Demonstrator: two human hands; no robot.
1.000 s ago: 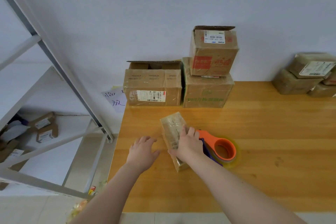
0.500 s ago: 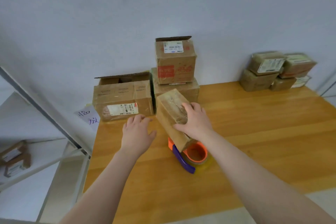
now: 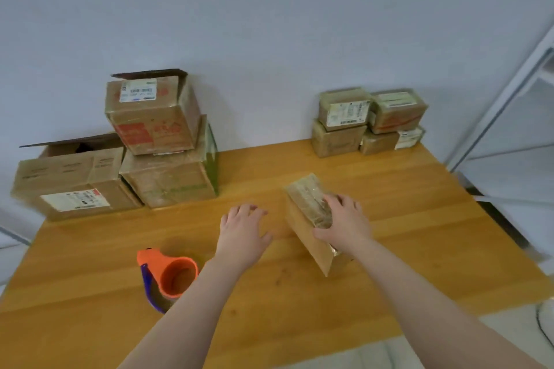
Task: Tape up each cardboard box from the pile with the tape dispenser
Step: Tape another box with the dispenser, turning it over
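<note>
view: head camera looking down on a wooden desk set against a pale wall.
right hand: right of centre. Fingers curled over the top of the small box, thumb on its near edge. It grips the box.
small box: brown cardboard, its top face glossy with clear tape. It stands tilted, long axis running away from the camera. Cannot tell whether its lower corner touches the desk.
left hand: centre of frame, just left of the small box and apart from it. Palm down, fingers relaxed and slightly spread, holding nothing. Contact with the desk cannot be told.
tape dispenser: lower left, lying on the desk. Orange body, purple handle. Near the left forearm, not touched by either hand.
pile: upper left, at the wall. An open-flapped box stands beside a green-printed box, and a red-printed box sits on top of the latter with one flap raised.
small parcels: upper right, at the wall. Four of them, stacked two on two.
shelf frame: white, at the right edge of the frame.
</note>
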